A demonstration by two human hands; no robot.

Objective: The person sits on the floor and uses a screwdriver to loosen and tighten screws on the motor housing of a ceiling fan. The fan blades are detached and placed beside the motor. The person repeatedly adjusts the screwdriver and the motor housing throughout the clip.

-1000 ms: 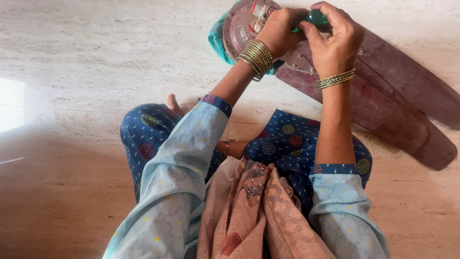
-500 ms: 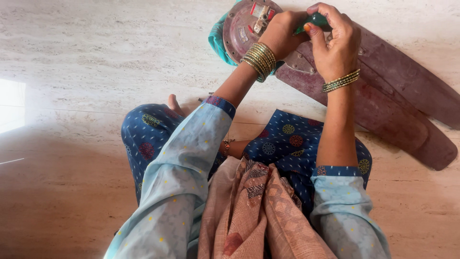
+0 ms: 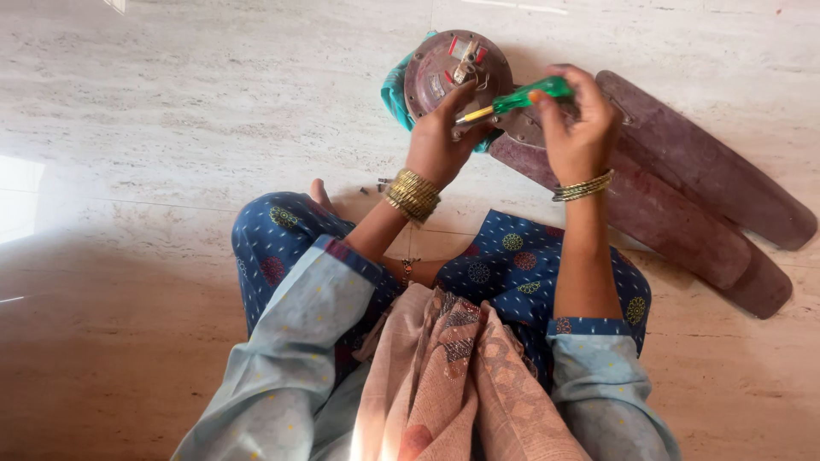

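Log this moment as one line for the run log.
left hand: on fan motor | right hand: grips green screwdriver, tip toward left fingers | fan blades: on floor

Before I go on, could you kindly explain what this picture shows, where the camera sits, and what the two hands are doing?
The camera sits on a person's head, looking down at their lap and hands as they sit on a pale marble floor. On it lies a dusty brown ceiling fan: a round metal motor housing and long brown blades. The right hand holds a green-handled screwdriver, its tip at the housing's edge. The left hand grips the housing and touches the screwdriver's shaft. A teal cloth lies underneath.
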